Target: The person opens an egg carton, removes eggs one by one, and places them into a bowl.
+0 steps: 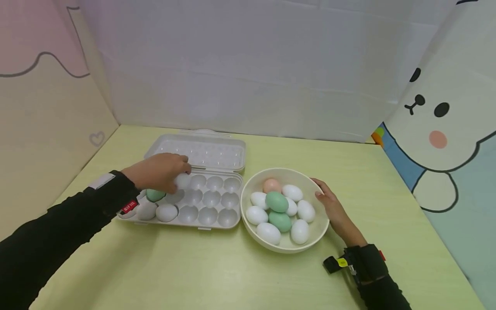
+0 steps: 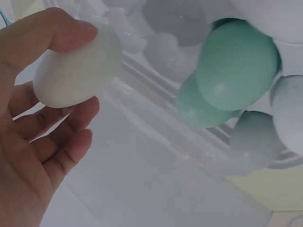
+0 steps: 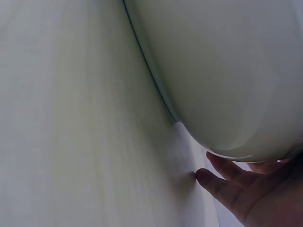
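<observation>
The left hand (image 1: 159,171) is over the egg tray (image 1: 217,217), fingers curled round a white egg (image 1: 182,181), pinching it between thumb and fingertips above a cup in the tray's far row, toward ten o'clock of the tray's middle. From the left wrist the same white egg (image 2: 75,71) sits between the thumb on top and the fingers (image 2: 71,142) underneath, palm side clear of it. Just at seven o'clock from the hand a green egg (image 1: 155,195) already sits in a cup, with two white eggs (image 1: 166,212) in the near row beside it; the rest of the cups show bare. The lid (image 1: 197,150) lies folded open at twelve o'clock.

Over at three o'clock of the tray, touching it, is the bowl (image 1: 319,230) with its heap of white, green and one pinkish egg (image 1: 272,185). The right hand (image 1: 333,209) rests against the bowl's outer wall, fingers fairly straight, steadying and gripping nothing; the right wrist view shows those fingers (image 3: 227,187) tucked at the bowl's underside on the desk (image 1: 193,275).

My read on handling: the egg looks smooth, hard, light and apt to roll or slip, so a grip across its widest belly, as now, seems safest, long axis upright for the cup.
</observation>
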